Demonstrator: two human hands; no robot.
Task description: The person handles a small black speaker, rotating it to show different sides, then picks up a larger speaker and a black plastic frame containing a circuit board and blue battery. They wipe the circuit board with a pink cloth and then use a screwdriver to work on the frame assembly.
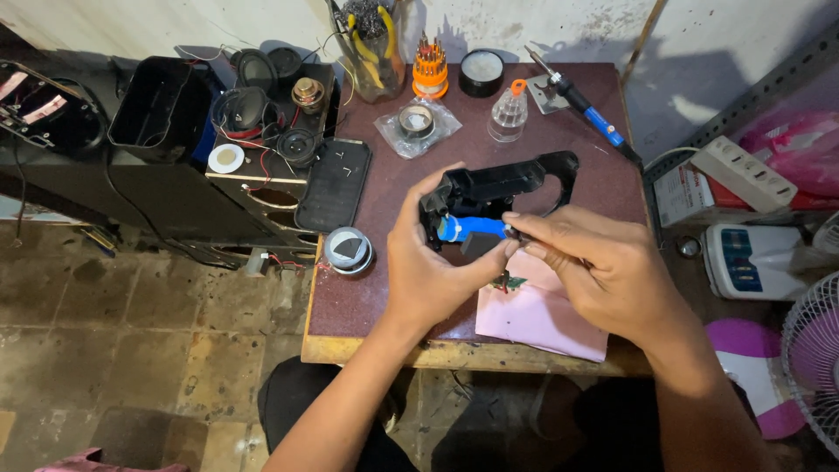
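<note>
My left hand [428, 262] grips a black plastic housing [502, 188] with a looped handle, held above the table. A blue cylindrical cell [470, 228] sits in the housing's near end. My right hand [594, 271] pinches a small dark part with thin wires at the right end of that blue cell. A small green circuit board [507, 281] hangs just below my fingers, over a pink sheet [542, 315] that lies on the maroon tabletop [367, 297].
A soldering iron with a blue grip [590, 109], a clear bottle [509, 112], a screwdriver set [429, 67], a tape roll in a bag [416, 122] and a round tin [349, 251] lie on the table. Speaker parts [262, 131] sit left; a fan [817, 350] stands right.
</note>
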